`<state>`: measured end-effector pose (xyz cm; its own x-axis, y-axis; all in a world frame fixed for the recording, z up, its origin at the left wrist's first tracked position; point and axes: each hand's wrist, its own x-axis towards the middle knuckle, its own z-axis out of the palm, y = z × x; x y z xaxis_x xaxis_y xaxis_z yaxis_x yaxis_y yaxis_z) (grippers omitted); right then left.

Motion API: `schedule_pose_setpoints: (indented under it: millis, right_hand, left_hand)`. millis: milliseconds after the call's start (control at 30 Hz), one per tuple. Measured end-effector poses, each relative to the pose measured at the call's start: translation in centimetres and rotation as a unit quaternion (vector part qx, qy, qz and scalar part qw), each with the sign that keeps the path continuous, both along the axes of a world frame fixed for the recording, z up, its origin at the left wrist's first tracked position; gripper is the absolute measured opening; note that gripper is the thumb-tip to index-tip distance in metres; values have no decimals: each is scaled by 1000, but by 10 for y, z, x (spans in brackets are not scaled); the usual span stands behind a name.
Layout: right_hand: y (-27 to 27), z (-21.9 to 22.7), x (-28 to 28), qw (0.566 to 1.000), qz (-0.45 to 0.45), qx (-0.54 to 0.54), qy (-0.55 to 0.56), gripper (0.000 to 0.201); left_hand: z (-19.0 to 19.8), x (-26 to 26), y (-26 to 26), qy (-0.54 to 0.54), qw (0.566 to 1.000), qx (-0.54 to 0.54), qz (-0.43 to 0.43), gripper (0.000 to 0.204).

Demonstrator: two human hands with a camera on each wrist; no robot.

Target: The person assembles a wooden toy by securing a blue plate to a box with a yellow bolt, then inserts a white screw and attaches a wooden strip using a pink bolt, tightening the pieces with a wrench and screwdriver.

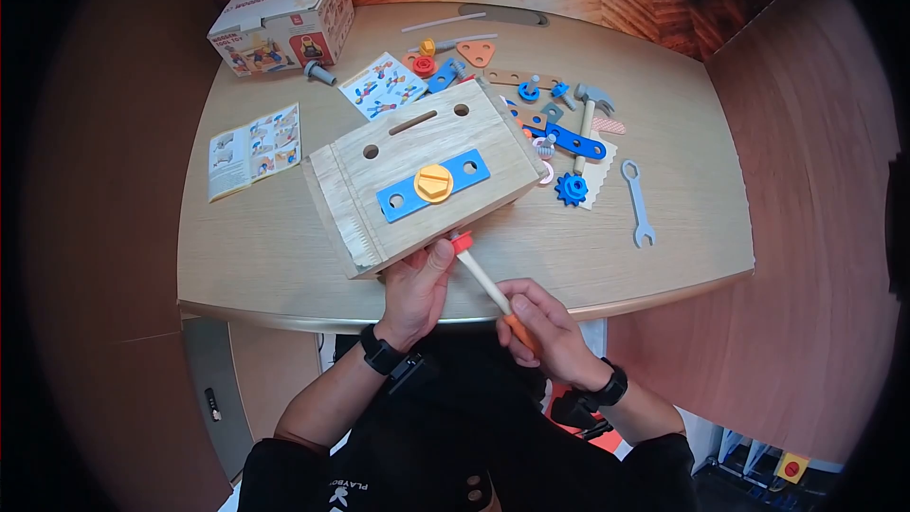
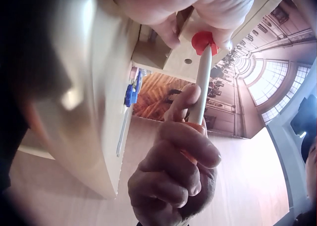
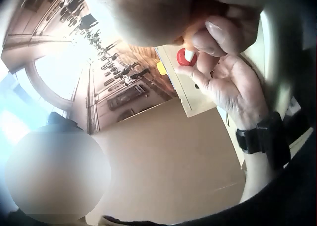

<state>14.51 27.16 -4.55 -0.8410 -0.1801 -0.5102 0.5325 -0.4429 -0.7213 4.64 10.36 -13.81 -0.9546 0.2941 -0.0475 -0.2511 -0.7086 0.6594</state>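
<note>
A wooden box [image 1: 427, 137] stands tilted at the table's front edge, a blue strip [image 1: 470, 168] and yellow bolt [image 1: 434, 184] on its upper face. At its near side is a red bolt head [image 1: 462, 243], also visible in the left wrist view as a red piece [image 2: 202, 40]. My left hand [image 1: 415, 294] is against the box's lower edge, thumb and fingers around the red head. My right hand [image 1: 550, 330] grips the orange handle [image 1: 520, 331] of a screwdriver, its pale shaft [image 1: 485, 283] reaching the red head. The screwdriver's tip is hidden.
Toy parts, a blue gear [image 1: 572, 190], a hammer [image 1: 587, 118] and a grey wrench [image 1: 637, 202] lie right of the box. A carton [image 1: 282, 24] stands back left, near a grey bolt [image 1: 320, 72], a picture card [image 1: 384, 86] and a leaflet [image 1: 254, 152].
</note>
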Motion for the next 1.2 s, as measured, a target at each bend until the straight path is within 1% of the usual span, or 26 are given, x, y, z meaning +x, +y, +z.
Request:
schedule_pose_setpoints:
  millis: [33, 100, 133, 200, 233, 300, 333, 400, 433, 533, 600, 633, 700, 733, 800, 833, 900, 933, 1000, 1033, 1133, 1200]
  right_hand:
    - [0, -2, 2, 1000, 0, 1, 1, 24]
    - [0, -11, 6, 985, 35, 151, 76, 34]
    - [1, -16, 6, 985, 36, 151, 78, 34]
    - [1, -22, 4, 984, 9, 135, 112, 31]
    - [2, -18, 2, 985, 8, 135, 111, 31]
    - [5, -4, -3, 982, 68, 156, 77, 27]
    - [2, -1, -3, 982, 69, 156, 77, 27]
    - [-4, 3, -1, 986, 6, 151, 75, 29]
    - [-4, 0, 0, 986, 7, 151, 76, 29]
    - [-2, -7, 2, 983, 27, 164, 76, 32]
    - [0, -3, -1, 990, 40, 130, 47, 23]
    - [0, 1, -2, 990, 39, 129, 46, 23]
    - [1, 7, -6, 990, 72, 115, 28, 21]
    - [-1, 6, -5, 990, 72, 115, 28, 21]
    - [-5, 3, -1, 986, 39, 149, 61, 31]
    - [-5, -1, 1, 986, 41, 149, 63, 31]
    - [-5, -9, 3, 992, 30, 108, 65, 31]
    - [-3, -8, 1, 992, 30, 109, 63, 31]
    - [1, -8, -3, 996, 56, 60, 36, 23]
    - [2, -5, -6, 996, 56, 60, 35, 23]
    - [0, 1, -6, 995, 68, 69, 4, 23]
    - [-5, -2, -1, 992, 26, 114, 45, 32]
  left_hand:
    - [0, 0, 0, -5, 1000, 7, 3, 38]
    - [1, 0, -1, -6, 1000, 4, -2, 37]
    - [1, 0, -1, -8, 1000, -1, -7, 36]
    - [3, -1, -1, -9, 1000, 1, -8, 35]
    - [4, -1, -1, -10, 1000, 2, -12, 34]
    - [-1, -1, -1, -10, 1000, 6, -9, 34]
    - [-3, -1, -2, -9, 1000, 9, -6, 34]
    - [-4, -1, -1, -9, 1000, 6, -6, 34]
    - [-4, -1, -2, -9, 1000, 3, -5, 34]
    - [-4, -1, -1, -4, 1000, 16, -9, 34]
    - [-5, -1, -1, -12, 1000, 11, -1, 34]
    - [-5, -2, -1, -21, 1000, 6, 9, 34]
    - [-3, -3, -2, -18, 1000, 8, 10, 34]
    - [-2, -2, -2, -12, 1000, 9, 11, 34]
    - [-1, -1, 0, -21, 1000, 6, 15, 34]
    - [-1, -1, 0, -30, 999, 4, 20, 34]
    - [-2, -1, 0, -29, 999, 2, 20, 34]
    - [-1, -2, 0, -29, 999, 1, 19, 34]
    - [-2, -2, -1, -18, 1000, 0, 8, 34]
    - [-1, -3, -2, -8, 1000, -1, -1, 35]
    - [1, -2, -2, 0, 1000, -1, 2, 35]
    - [-1, -1, -1, -8, 1000, -4, 7, 35]
